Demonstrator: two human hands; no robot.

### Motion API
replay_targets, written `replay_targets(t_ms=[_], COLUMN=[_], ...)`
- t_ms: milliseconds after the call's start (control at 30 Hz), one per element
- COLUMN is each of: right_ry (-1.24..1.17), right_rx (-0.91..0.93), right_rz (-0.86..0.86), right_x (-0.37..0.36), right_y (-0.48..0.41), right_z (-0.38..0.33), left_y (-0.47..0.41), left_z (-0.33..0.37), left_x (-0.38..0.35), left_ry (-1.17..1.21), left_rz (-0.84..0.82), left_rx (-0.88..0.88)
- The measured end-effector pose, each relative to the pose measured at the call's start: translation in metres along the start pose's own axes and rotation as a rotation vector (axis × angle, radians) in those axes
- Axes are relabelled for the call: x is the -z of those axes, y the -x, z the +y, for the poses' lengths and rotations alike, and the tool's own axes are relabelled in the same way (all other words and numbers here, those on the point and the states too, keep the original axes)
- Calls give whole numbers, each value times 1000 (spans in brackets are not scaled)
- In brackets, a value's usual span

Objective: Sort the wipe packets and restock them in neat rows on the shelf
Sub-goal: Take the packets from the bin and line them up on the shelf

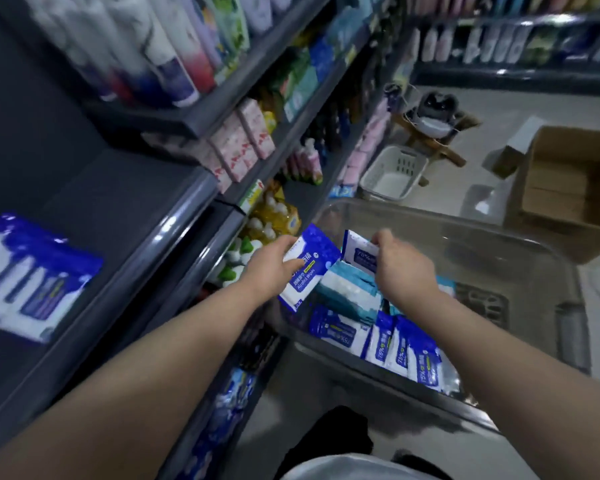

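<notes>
Head view: the left hand (274, 268) grips a blue alcohol-wipe packet (314, 268) over the left rim of the clear bin (482, 233). The right hand (406, 271) pinches a second packet (359, 254) above the bin. More packets (395, 344) lie inside it, and shelved packets (32, 271) sit well left of it.

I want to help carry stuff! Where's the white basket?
In the head view, the white basket sits on the floor, upper middle, just past the clear bin and before the wooden stool.

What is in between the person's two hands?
In the head view, two wipe packets: a blue packet gripped by the left hand and a white-and-blue packet held by the right hand.
</notes>
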State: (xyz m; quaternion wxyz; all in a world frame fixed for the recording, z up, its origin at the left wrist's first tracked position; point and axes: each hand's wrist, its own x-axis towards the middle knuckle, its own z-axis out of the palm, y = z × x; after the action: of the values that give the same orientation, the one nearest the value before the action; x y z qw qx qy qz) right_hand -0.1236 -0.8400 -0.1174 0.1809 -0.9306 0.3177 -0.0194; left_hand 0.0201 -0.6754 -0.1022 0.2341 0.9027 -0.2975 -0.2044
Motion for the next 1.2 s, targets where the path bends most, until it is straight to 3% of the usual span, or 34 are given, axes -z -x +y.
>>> replay_targets(t_ms=[133,267,567,833,1033,1200], right_ry=[-15,-42,-8,-50,-117,-104], right_rx=[258,442,783,863,838,864], right_rz=[48,61,106,157,114,37], right_x=[15,33,48,25,6,-10], right_y=[10,25,39,15,-3,-8], right_z=[-54,-113,-210,-301,-356,-387], left_y=[55,106,182,160,137,133], left_z=[-18,-41,-110,-172,-203,-233], left_x=[44,85,164,206,229,253], left_ry=[108,249,-4,-167,-284,-341], left_rz=[279,414,637,616,427,473], left_rx=[237,366,567,559,459,459])
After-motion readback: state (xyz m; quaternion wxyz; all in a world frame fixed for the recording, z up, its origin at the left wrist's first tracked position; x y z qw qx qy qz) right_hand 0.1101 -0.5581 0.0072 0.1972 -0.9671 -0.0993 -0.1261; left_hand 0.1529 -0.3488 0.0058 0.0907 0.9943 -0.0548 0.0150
